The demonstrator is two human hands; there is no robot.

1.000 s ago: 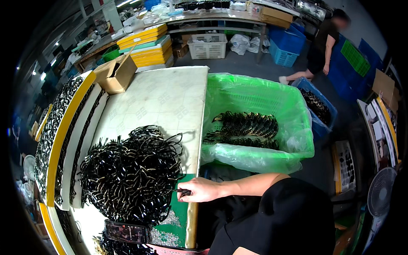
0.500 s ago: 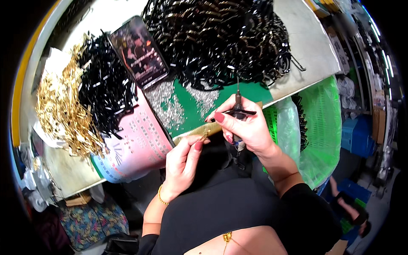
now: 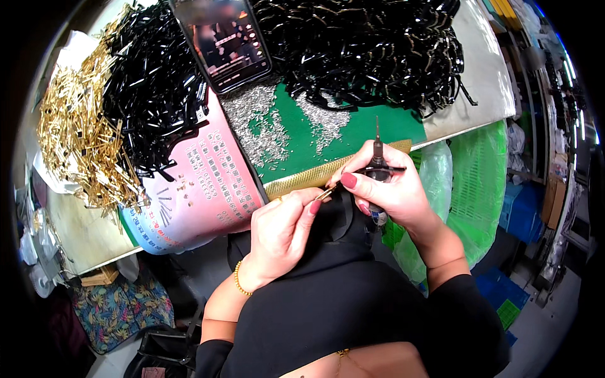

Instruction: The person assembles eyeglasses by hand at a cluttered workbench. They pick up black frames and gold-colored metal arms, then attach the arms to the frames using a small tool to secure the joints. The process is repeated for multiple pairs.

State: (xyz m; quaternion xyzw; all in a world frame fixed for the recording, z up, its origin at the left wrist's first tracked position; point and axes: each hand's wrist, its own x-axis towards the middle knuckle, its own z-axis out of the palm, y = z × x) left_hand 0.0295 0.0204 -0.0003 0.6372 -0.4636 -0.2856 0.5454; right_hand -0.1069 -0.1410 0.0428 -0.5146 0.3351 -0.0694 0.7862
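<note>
Between the thumb and fingers of my left hand (image 3: 280, 230) is a small, narrow gold metal piece (image 3: 324, 194), pointing toward my right hand. My right hand (image 3: 400, 198) is closed round a dark, slim driver-like tool (image 3: 378, 152). Its thin metal tip points away from me, and a black bar crosses its body. The right fingertips meet or nearly meet the end of the gold piece; I cannot tell which. Just beyond my hands, tiny silver screw-like bits (image 3: 258, 135) lie in two heaps on a green mat (image 3: 372, 125), bordered by a ribbed gold strip (image 3: 302, 181).
A heap of gold strips (image 3: 79, 132) and one of black strips (image 3: 151, 88) lie at left, over a pink printed sheet (image 3: 201, 173). A phone (image 3: 233, 47) stands behind the mat, beside a large black glossy pile (image 3: 365, 53). A lined green basket (image 3: 479, 189) is at right.
My hands have come together, bringing the gold piece to my right fingertips. The view has shifted, and the person at the lower right is out of sight.
</note>
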